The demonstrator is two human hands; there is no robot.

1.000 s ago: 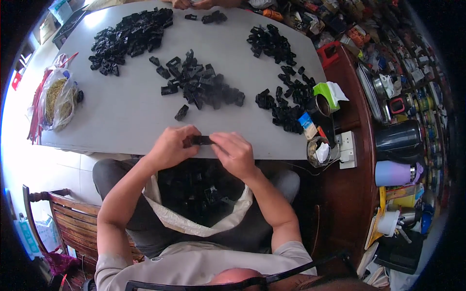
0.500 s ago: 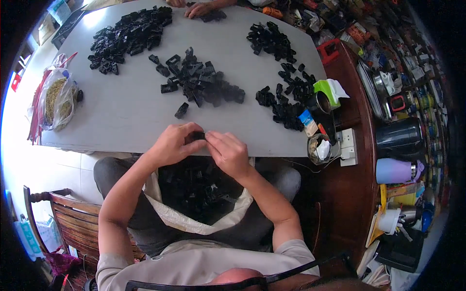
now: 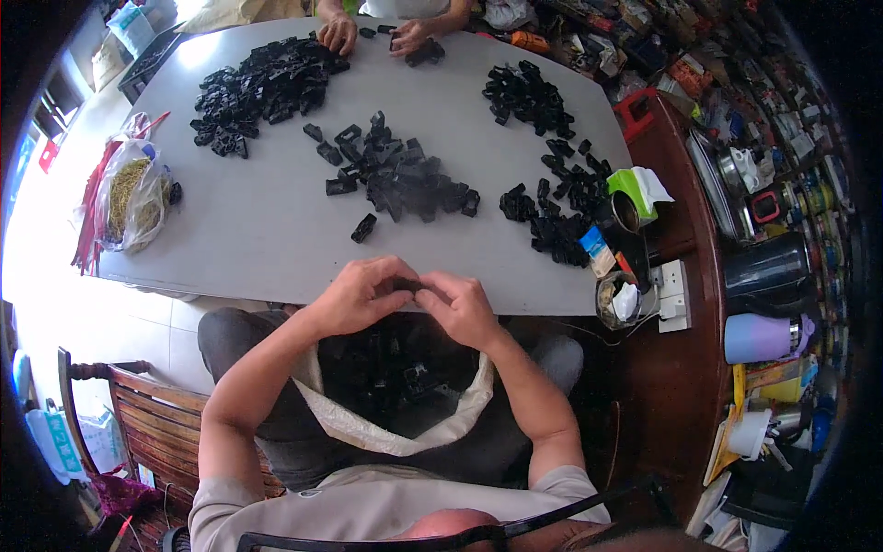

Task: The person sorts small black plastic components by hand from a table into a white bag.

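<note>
My left hand (image 3: 357,296) is closed round a small black plastic part (image 3: 402,284) at the table's near edge. Meeting it there, my right hand (image 3: 458,308) pinches the same part with its fingertips. Fingers cover most of the piece, so its shape is hard to make out. Below both hands, a white woven sack (image 3: 354,428) lies open across my lap with many black plastic parts (image 3: 418,373) inside. One loose black part (image 3: 364,228) rests on the table just beyond my hands, in front of a larger pile of black parts (image 3: 400,175).
More black parts form a heap at far left (image 3: 267,92) and piles at right (image 3: 529,97). A bag of thin yellowish pieces (image 3: 129,198) sits at left. Tissue box (image 3: 635,193), cup and jar (image 3: 614,299) line the right edge. Across the table, another person's hands (image 3: 409,37) handle parts.
The whole view has shifted, so the table sits lower and further right. My hands still hold the black part together. The other person's hands show more fully and are further apart.
</note>
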